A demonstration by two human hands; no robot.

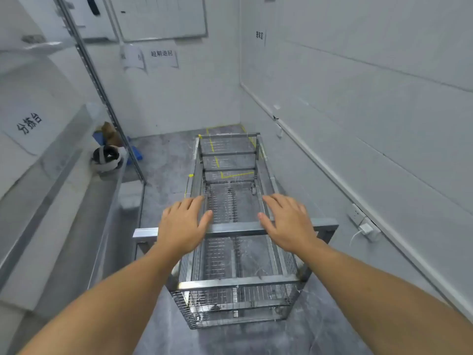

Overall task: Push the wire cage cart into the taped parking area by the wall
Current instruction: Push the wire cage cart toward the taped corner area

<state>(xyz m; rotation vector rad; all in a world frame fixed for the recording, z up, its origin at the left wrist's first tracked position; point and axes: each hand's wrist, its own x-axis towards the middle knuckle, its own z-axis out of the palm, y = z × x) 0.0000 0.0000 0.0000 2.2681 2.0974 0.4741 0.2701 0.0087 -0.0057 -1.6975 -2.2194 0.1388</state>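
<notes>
An empty metal wire cage cart [231,280] stands lengthwise on the grey floor in front of me, its far end over yellow floor tape [214,149] that marks a box in the corner by the right wall. My left hand [183,222] lies flat, fingers spread, on the cart's near top crossbar [234,228]. My right hand [288,221] rests the same way on the bar's right part. Neither hand is curled around the bar.
A white wall [371,111] with a cable rail and a plugged-in socket [362,224] runs close along the right. On the left is a long sorting bench [64,201] with a helmet [106,157] on it and a slanted metal upright [107,98]. Blue items lie on the floor by the far wall.
</notes>
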